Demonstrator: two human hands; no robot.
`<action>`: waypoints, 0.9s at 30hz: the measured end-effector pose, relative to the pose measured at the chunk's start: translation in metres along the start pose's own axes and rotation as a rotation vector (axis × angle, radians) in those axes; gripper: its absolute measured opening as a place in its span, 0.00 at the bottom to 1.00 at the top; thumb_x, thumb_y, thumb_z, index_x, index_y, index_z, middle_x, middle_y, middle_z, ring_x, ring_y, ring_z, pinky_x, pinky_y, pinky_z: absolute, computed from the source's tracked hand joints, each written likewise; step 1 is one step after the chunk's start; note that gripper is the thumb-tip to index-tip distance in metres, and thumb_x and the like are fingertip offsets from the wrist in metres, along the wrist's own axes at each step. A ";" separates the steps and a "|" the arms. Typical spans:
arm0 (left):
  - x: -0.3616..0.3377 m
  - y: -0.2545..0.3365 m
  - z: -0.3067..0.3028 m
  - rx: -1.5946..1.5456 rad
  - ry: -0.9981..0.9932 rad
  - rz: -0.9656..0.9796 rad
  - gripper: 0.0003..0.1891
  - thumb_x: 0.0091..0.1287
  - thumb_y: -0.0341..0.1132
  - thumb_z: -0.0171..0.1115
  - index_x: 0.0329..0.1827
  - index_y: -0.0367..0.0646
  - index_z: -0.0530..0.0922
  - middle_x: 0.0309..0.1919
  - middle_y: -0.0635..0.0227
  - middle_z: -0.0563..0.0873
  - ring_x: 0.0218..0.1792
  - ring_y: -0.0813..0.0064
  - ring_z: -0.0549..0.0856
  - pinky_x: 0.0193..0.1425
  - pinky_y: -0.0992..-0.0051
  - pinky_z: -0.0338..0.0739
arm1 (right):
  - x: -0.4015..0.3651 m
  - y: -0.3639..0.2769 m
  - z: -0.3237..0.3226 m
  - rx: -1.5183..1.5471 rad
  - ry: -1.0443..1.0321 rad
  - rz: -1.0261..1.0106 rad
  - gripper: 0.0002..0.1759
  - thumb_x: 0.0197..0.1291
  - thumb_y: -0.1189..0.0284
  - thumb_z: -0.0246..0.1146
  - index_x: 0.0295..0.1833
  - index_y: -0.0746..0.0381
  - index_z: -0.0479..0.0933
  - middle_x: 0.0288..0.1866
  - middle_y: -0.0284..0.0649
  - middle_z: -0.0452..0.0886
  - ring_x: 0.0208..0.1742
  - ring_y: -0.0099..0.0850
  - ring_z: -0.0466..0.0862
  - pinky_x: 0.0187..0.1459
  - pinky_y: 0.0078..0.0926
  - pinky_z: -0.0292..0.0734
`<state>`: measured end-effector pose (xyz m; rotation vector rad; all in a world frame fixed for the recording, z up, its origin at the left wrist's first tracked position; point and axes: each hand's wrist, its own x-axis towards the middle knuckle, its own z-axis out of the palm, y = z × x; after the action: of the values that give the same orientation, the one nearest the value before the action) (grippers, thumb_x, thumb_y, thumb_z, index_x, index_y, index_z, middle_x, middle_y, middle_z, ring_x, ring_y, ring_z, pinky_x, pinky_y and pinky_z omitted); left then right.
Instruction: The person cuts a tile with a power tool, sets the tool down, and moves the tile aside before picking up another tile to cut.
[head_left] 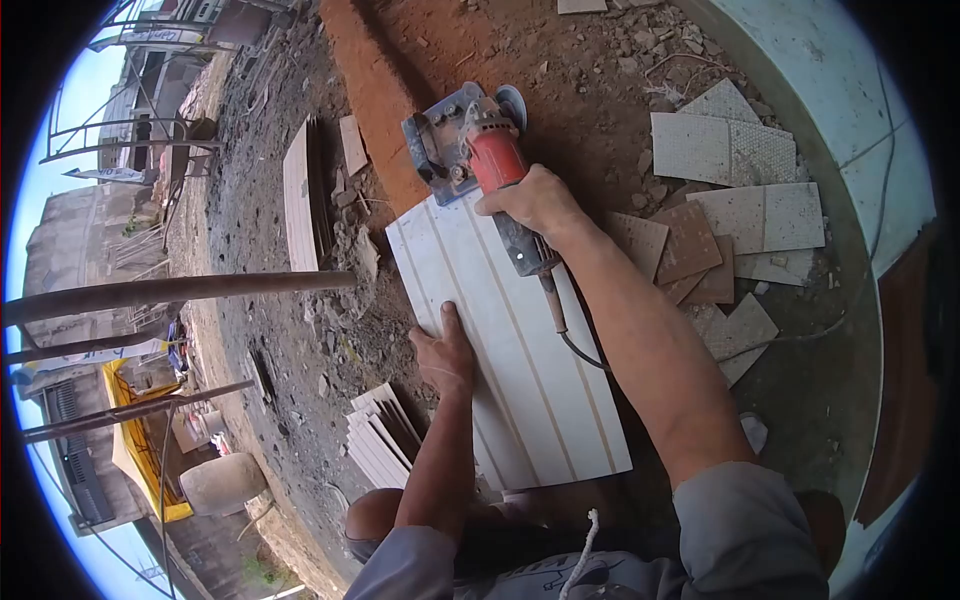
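Nearest are the person's grey cloth sleeves (745, 520) and a white twisted cord (583, 560) hanging in front of the shirt. Just beyond lies a long white rectangular tile with tan stripes (522, 370), slanting away from the person. The left grip (443, 352) is at its left edge, thumb laid on the face; whether the fingers close beneath cannot be told. Beside the left forearm is a fanned stack of pale tiles (375, 440).

Farther along, the right grip (540, 205) is clenched around the body of a red and black power cutter with a metal base plate (497, 158), which sits at the tile's far end. A black cable (583, 353) trails from its rear. To the right, pale broken tile pieces (725, 148) and reddish-brown tile pieces (690, 245) lie scattered. Left of the cutter stands another pale tile stack (302, 195), near an orange-brown earthen ridge (375, 90). Farthest left are a rounded beige barrel (222, 484) and yellow sheeting (140, 450).
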<state>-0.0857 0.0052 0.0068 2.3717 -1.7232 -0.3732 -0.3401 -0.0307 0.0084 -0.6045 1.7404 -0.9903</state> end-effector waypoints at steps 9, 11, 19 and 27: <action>0.002 -0.001 -0.015 -0.181 -0.182 -0.099 0.46 0.62 0.71 0.56 0.65 0.34 0.69 0.56 0.43 0.82 0.58 0.44 0.81 0.62 0.54 0.73 | -0.027 -0.025 -0.012 0.167 -0.012 -0.237 0.20 0.43 0.67 0.75 0.41 0.65 0.79 0.31 0.33 0.79 0.29 0.23 0.79 0.32 0.26 0.75; 0.006 -0.009 -0.011 -0.141 -0.166 -0.040 0.45 0.63 0.70 0.56 0.65 0.34 0.68 0.54 0.44 0.83 0.56 0.44 0.82 0.60 0.54 0.74 | -0.045 -0.043 -0.025 0.262 0.010 -0.245 0.19 0.45 0.67 0.75 0.42 0.63 0.79 0.31 0.32 0.79 0.27 0.22 0.78 0.31 0.25 0.74; 0.001 -0.023 -0.009 -0.175 -0.032 0.109 0.43 0.64 0.63 0.63 0.72 0.40 0.62 0.68 0.56 0.69 0.71 0.57 0.67 0.71 0.55 0.61 | -0.180 -0.093 -0.108 0.158 0.268 -0.332 0.23 0.46 0.64 0.75 0.43 0.67 0.79 0.30 0.34 0.81 0.25 0.23 0.79 0.29 0.25 0.75; -0.075 -0.081 -0.016 -0.068 0.101 0.182 0.46 0.62 0.59 0.65 0.76 0.41 0.57 0.75 0.57 0.61 0.77 0.58 0.57 0.76 0.43 0.48 | -0.323 -0.110 -0.158 0.117 0.355 -0.448 0.23 0.53 0.62 0.70 0.51 0.64 0.75 0.32 0.30 0.77 0.26 0.19 0.76 0.29 0.20 0.71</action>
<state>-0.0297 0.1015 0.0051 2.1276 -1.8299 -0.2737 -0.3715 0.2130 0.2931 -0.7996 1.8751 -1.5793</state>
